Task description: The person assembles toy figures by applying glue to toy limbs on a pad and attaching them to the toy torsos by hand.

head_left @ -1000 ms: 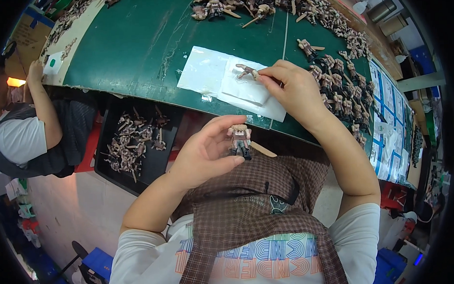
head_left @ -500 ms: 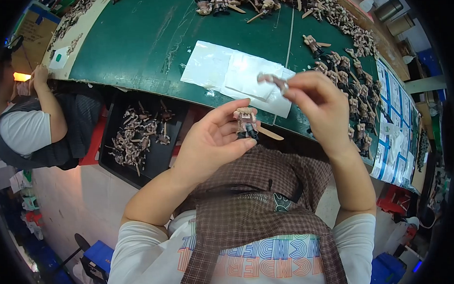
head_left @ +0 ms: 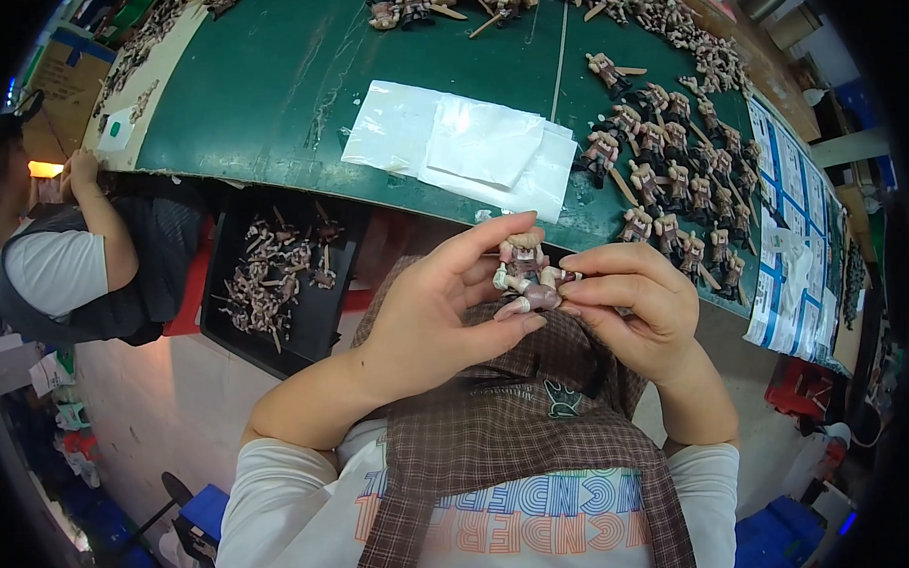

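Since both hands are full, here's what I've got on the feed. The left hand (head_left: 430, 310) has a toy figure (head_left: 521, 250) between its fingers and thumb, roughly upright, over my checked apron (head_left: 509, 422) just off the bench's near edge. The right hand (head_left: 640, 303) has its fingertips pinched tight on a small brown and flesh-coloured piece (head_left: 542, 297), right at the figure's lower half.

My guess is the step is lining that piece up against the figure. I'd say the next move calls for a steady left grip and tiny fingertip turns on the right.

Further out there's the green bench (head_left: 258, 106) with white sheets (head_left: 485, 141), a batch of figures (head_left: 679, 189) on the right, and a black tray (head_left: 328, 326) of loose parts down to the left. Past that, a co-worker (head_left: 63, 263) by an orange glow.

Annoying bits: the piece hides the figure's legs, fingertips cover one end of it, and I can't tell if the two are actually touching. The far pile (head_left: 410, 7) is cut off up top, and the co-worker's hands are too small to read.
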Demonstrator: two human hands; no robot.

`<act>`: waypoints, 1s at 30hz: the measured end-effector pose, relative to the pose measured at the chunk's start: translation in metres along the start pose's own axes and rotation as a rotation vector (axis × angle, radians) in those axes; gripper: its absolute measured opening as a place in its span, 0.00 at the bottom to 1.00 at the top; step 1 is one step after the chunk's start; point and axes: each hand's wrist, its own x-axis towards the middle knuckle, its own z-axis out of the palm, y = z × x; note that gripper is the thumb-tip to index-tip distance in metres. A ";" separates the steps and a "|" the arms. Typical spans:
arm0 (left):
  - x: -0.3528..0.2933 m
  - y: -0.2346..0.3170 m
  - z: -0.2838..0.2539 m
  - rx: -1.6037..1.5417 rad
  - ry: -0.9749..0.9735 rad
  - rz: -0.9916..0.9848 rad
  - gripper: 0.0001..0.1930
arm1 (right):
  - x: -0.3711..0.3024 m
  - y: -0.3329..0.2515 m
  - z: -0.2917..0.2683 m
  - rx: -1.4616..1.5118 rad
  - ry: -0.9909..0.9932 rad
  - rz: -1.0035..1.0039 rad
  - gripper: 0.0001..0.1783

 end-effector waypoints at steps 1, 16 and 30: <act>0.000 0.000 0.001 -0.010 -0.003 -0.003 0.38 | -0.001 0.000 0.000 -0.013 0.002 -0.018 0.13; -0.001 -0.004 -0.005 -0.047 -0.105 0.107 0.31 | -0.010 -0.011 -0.002 -0.099 0.065 -0.136 0.15; 0.005 -0.025 -0.001 -0.236 0.071 0.156 0.21 | 0.003 -0.006 0.013 -0.111 0.133 -0.081 0.17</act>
